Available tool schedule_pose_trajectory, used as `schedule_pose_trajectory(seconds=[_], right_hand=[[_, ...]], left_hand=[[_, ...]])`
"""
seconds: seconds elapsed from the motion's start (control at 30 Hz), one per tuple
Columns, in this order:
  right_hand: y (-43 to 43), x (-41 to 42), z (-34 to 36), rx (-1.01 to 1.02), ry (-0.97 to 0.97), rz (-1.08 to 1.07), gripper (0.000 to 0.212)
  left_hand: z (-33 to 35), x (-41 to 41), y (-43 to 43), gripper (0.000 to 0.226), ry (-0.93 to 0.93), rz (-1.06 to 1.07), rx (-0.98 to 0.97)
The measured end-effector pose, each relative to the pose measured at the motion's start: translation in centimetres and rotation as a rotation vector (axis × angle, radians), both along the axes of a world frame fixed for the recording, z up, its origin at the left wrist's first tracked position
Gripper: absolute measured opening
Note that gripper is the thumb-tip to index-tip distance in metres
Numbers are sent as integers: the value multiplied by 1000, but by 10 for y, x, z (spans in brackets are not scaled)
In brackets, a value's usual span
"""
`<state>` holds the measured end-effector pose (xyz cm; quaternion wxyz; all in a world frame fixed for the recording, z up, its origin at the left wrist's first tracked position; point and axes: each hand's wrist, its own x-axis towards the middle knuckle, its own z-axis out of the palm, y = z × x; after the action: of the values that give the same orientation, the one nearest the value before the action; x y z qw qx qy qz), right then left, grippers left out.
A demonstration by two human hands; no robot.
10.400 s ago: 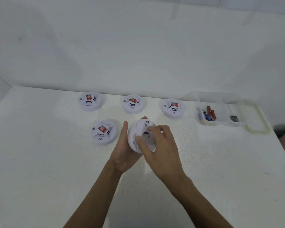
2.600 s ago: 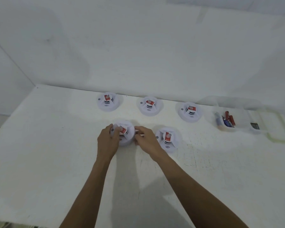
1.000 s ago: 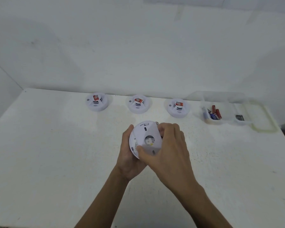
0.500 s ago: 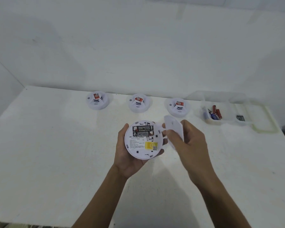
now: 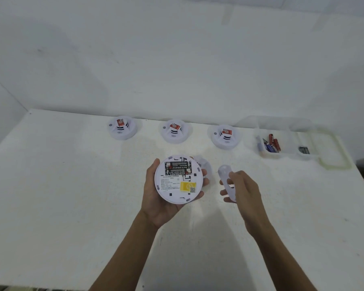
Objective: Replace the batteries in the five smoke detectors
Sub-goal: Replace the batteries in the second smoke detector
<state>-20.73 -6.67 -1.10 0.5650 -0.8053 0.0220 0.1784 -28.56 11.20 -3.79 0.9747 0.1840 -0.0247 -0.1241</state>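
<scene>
White round detector point(image 5: 178, 179) in left grip point(image 5: 156, 198)'s curled fingers; right grip point(image 5: 243, 189) pinching smooth cover point(image 5: 226, 181).

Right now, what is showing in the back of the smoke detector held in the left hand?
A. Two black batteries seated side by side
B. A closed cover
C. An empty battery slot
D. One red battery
A: the smoke detector in the left hand has its back open, with two black batteries seated in the slot, while the right hand holds the removed cover.
</scene>
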Motion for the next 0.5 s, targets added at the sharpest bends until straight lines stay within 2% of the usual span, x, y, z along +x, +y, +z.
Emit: schedule_pose_trajectory(seconds=[0.13, 0.2, 0.3, 0.4, 0.5], right_hand=[[-4, -4, -27, -265, -220, 161, 27], [-7, -4, -41, -501, -311, 249, 22], [-10, -4, -60, -766, -483, 306, 33], [-12, -5, -73, -848, -575, 322, 40], [-13, -4, -77, -853, -550, 310, 43]], left_hand=[[0, 0, 0, 70, -18, -11, -15], [0, 1, 0, 70, -23, -6, -3], [-2, 1, 0, 69, -21, -4, 2], [-3, 0, 1, 70, -10, -16, -18], [-3, -1, 1, 70, 0, -23, -28]])
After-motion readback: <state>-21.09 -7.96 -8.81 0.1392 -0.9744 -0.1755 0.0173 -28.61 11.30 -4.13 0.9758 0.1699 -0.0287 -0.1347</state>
